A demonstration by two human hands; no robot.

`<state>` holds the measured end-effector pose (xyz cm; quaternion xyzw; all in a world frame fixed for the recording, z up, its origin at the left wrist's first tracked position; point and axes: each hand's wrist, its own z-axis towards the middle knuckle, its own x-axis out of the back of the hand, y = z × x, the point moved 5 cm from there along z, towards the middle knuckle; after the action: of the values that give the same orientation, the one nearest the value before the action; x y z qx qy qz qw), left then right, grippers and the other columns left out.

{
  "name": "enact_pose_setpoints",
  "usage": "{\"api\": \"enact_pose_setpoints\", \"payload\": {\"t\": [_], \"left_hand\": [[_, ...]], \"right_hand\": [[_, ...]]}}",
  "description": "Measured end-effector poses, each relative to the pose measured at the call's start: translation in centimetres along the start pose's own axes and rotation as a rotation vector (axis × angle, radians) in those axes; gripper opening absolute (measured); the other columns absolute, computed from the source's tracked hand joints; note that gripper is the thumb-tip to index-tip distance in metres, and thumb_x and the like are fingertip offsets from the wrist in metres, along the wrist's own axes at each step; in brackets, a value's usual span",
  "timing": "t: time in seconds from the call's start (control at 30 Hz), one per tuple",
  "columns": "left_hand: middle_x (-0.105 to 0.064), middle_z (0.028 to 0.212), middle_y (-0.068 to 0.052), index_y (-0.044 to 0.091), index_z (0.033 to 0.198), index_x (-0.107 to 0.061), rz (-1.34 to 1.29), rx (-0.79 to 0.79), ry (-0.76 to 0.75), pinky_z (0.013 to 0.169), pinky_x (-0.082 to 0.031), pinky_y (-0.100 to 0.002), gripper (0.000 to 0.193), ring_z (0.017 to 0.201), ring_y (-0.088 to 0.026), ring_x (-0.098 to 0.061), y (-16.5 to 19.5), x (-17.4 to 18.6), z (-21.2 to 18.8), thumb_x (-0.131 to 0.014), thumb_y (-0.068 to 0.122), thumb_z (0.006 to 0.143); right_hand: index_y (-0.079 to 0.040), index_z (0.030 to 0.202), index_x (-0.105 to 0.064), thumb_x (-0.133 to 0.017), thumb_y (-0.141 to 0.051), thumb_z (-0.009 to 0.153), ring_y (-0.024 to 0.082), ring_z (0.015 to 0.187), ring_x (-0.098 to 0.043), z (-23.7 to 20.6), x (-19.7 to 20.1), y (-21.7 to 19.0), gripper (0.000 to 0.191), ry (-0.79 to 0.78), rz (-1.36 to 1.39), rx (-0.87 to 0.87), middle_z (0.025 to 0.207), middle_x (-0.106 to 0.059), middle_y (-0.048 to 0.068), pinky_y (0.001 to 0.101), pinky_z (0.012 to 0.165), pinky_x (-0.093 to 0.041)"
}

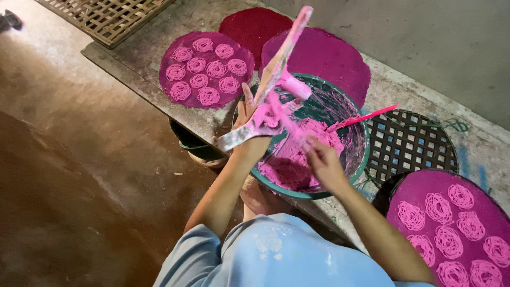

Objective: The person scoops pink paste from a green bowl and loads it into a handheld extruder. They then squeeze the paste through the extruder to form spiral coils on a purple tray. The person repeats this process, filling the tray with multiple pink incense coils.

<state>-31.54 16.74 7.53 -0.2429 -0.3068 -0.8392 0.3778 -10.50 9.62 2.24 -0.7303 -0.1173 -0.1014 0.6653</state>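
While left hand [248, 123] fingers clamp press [271, 85] | right hand [322, 162] fingers pinch dough [313, 139] | basin [357, 165] rim close.

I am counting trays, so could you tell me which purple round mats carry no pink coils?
The purple mat behind the green bowl is bare; the other two purple ones hold pink coils.

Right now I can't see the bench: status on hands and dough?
Left hand grips the press. Right hand down in pink dough, inside the bowl. Spatula leaning in bowl, clear of hands.
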Motion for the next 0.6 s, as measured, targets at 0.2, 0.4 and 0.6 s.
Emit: {"api": "enact_pose_setpoints", "payload": {"t": [0.2, 0.4, 0.6], "left_hand": [[-0.029, 0.159, -0.036, 0.006, 0.154, -0.044, 0.13, -0.073, -0.047, 0.098, -0.061, -0.046, 0.076, 0.127, -0.042, -0.053, -2.1, -1.1, 0.3, -0.074, 0.032, 0.089], [-0.05, 0.142, -0.027, 0.005, 0.156, -0.034, -0.037, 0.002, -0.272, 0.095, -0.058, -0.041, 0.088, 0.119, -0.032, -0.061, -2.2, 0.3, -0.2, -0.075, 0.04, 0.087], [-0.057, 0.136, -0.025, -0.007, 0.163, -0.019, -0.32, -0.156, -0.392, 0.099, -0.054, -0.041, 0.099, 0.116, -0.036, -0.065, 1.1, -0.1, -1.9, -0.073, 0.033, 0.09]], "right_hand": [[0.001, 0.139, -0.058, -0.057, -0.018, 0.114, 0.013, 0.109, -0.058, -3.2, -1.5, -1.8, 0.032, -0.11, -0.125, 0.604, 0.124, -0.063, 0.006, 0.0297, 0.088, -0.047], [-0.011, 0.116, -0.074, -0.063, -0.032, 0.099, 0.016, 0.06, -0.054, -0.4, 6.1, -7.7, 0.03, -0.327, -0.572, -0.068, 0.067, -0.065, 0.007, 0.0385, 0.058, -0.048], [-0.014, 0.106, -0.069, -0.06, -0.026, 0.096, 0.027, 0.065, -0.063, -1.6, -0.5, -13.3, 0.018, -0.349, -1.493, 0.426, 0.073, -0.066, 0.007, 0.0434, 0.057, -0.048]]}}
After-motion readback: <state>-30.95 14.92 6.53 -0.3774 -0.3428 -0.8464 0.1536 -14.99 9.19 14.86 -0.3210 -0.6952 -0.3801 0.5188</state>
